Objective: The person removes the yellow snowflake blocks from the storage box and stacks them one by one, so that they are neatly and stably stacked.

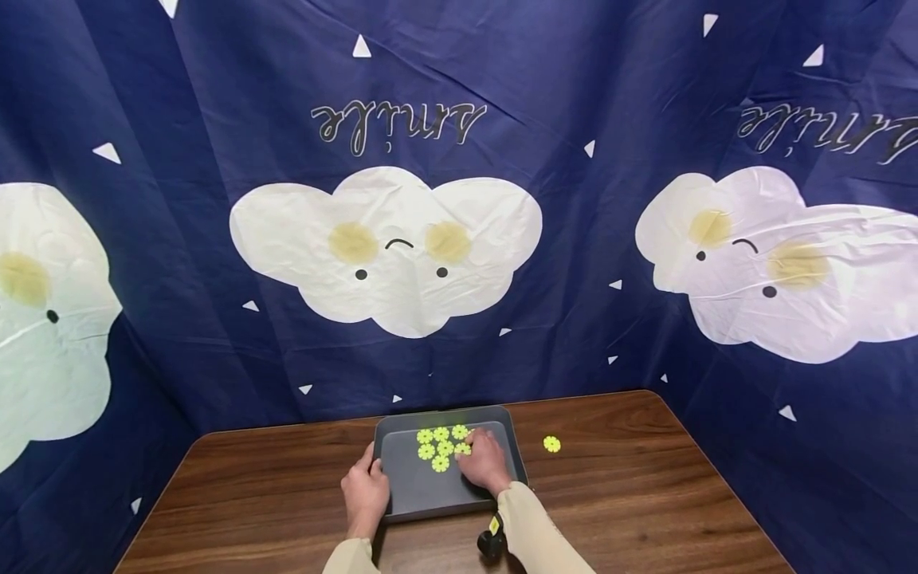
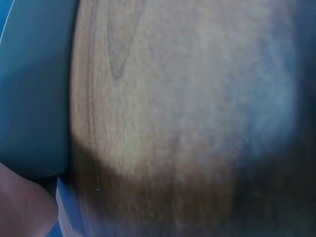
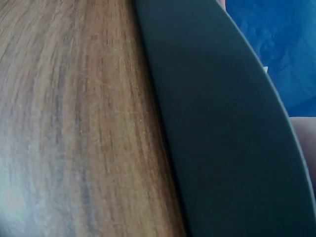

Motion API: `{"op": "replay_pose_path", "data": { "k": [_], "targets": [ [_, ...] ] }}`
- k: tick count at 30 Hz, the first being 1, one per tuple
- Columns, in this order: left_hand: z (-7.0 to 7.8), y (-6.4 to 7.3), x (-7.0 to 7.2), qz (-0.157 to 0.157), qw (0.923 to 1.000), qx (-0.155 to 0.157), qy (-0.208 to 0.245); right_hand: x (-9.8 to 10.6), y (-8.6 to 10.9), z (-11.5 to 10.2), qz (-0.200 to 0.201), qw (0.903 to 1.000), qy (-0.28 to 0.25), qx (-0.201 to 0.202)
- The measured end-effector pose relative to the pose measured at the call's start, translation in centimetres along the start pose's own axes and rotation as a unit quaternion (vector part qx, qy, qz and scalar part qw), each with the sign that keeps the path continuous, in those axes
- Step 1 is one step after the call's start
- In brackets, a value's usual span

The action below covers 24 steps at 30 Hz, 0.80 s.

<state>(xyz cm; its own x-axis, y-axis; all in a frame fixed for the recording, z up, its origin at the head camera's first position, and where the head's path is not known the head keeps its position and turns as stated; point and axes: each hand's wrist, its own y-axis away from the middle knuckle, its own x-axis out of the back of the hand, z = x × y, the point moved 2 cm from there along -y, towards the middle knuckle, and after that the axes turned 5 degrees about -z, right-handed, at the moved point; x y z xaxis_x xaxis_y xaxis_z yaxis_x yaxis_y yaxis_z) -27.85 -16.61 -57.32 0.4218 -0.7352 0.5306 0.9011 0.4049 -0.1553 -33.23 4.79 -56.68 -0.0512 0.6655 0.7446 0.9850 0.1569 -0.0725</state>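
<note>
A dark grey rectangular baking tray [image 1: 412,494] stands on the wooden table. Inside it, toward the back, several small yellow flower-shaped pieces [image 1: 441,463] lie flat in a close group. My left hand [image 1: 366,493] grips the tray's left rim, thumb on the inner side. In the left wrist view the tray's outer wall [image 2: 34,94] shows beside a fingertip [image 2: 24,205]. My right hand [image 1: 484,462] reaches over the tray, curled fingertips down at a yellow piece by the group's right side; the fingers hide most of it. The right wrist view shows chiefly the tray's outer wall [image 3: 217,118].
One more yellow flower-shaped piece [image 1: 551,444] lies on the wooden table [image 1: 617,486] right of the tray. A small black device [image 1: 491,544] sits at my right wrist. Dark blue cloth [image 1: 574,335] with white clouds hangs behind the table and along both sides.
</note>
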Motion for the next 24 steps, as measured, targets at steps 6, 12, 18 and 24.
{"op": "replay_pose_path", "data": {
  "k": [6, 12, 18, 24],
  "targets": [
    [0.1, -0.1, -0.2, -0.009, 0.9999, 0.008, 0.001, 0.5, 0.1, 0.1, 0.014, 0.9997, -0.013, 0.018],
    [0.3, -0.2, 0.0, -0.015, 0.9997, 0.017, 0.006, 1.1, 0.0, 0.4, 0.027, 0.9986, -0.043, 0.017],
    [0.3, -0.2, 0.0, -0.013, 0.9998, 0.016, -0.001, 1.4, -0.3, 0.8, 0.025, 0.9978, -0.062, 0.006],
    [0.1, -0.2, 0.0, -0.017, 0.9996, 0.024, 0.001, 2.3, -0.6, 0.6, 0.024, 0.9964, -0.076, 0.029]
  ]
}}
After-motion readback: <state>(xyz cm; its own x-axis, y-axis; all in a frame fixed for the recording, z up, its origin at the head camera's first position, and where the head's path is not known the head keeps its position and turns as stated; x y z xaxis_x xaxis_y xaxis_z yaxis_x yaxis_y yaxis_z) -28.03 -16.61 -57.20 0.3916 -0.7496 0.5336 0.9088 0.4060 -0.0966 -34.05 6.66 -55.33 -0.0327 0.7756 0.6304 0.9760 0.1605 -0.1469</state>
